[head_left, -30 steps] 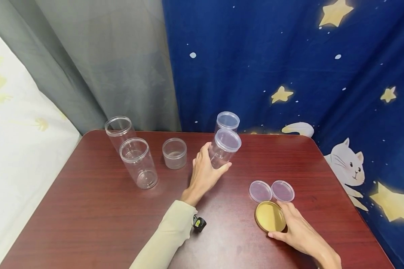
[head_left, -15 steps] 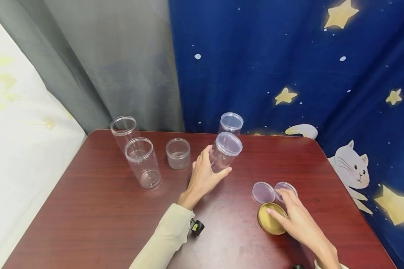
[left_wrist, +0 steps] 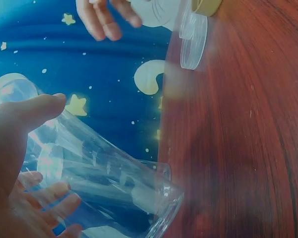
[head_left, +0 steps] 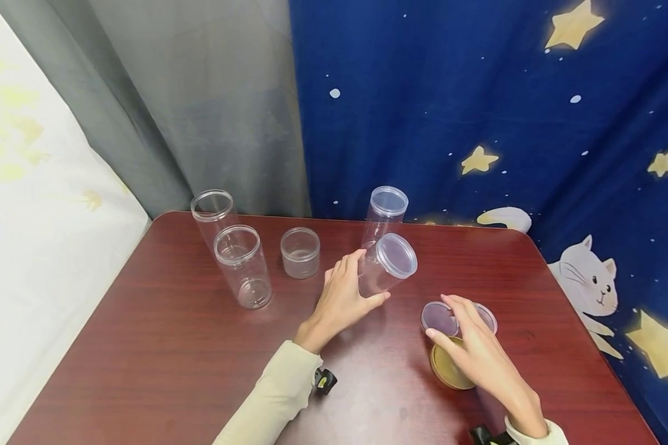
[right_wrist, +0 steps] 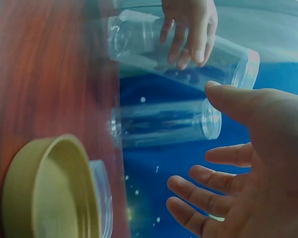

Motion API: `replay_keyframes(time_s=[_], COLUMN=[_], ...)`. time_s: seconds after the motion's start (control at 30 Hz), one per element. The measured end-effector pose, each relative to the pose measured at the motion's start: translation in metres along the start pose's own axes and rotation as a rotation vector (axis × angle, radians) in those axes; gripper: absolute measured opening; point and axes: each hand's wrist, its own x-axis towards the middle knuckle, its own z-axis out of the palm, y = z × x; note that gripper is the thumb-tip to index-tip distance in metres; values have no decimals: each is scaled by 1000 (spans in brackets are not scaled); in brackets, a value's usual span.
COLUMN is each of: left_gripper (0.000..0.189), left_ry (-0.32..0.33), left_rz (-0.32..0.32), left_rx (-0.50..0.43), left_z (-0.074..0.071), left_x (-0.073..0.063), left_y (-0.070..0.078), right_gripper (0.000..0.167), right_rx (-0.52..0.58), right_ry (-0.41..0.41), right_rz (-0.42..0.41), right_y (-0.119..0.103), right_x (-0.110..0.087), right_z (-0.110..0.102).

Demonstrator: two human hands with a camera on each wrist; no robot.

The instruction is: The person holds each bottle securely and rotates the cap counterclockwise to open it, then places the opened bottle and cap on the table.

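Note:
My left hand (head_left: 342, 303) grips a tall clear plastic jar (head_left: 374, 277) around its side. The jar leans to the right, with a translucent lid (head_left: 397, 255) at its upper end. My right hand (head_left: 487, 355) hovers with fingers spread and holds nothing; the right wrist view shows a gap between thumb and fingers. Below it a gold lid (head_left: 449, 371) lies on the table, partly covered by the hand. Two translucent lids, one on the left (head_left: 436, 316) and one on the right (head_left: 487, 317), lie just behind the gold one, also partly hidden.
Another tall jar with a translucent lid (head_left: 386, 210) stands behind the held one. To the left are two tall lidless jars, one at the back (head_left: 213, 213) and one in front (head_left: 244, 269), and a short clear jar (head_left: 300, 254). The table's far edge (head_left: 451, 226) meets a curtain.
My right hand has let go of the gold lid, risen and moved left towards the jar. In my left hand the jar has tilted further to the right and come slightly lower.

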Motion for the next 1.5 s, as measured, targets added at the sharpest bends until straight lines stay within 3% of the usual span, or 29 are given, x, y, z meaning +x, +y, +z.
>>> replay_keyframes(time_s=[0.7, 1.2, 1.5], left_gripper=[86, 85, 89], left_ry=[23, 39, 56], left_rz=[161, 196, 240], left_rx=[173, 253, 323], left_z=[-1, 1, 0], left_x=[-13, -19, -19], left_y=[-5, -7, -7], right_gripper=[70, 73, 71], right_rx=[97, 61, -15], right_ry=[32, 1, 6], right_rz=[-47, 29, 77], right_y=[-48, -61, -66], right_x=[40, 55, 62], right_z=[-3, 6, 5])
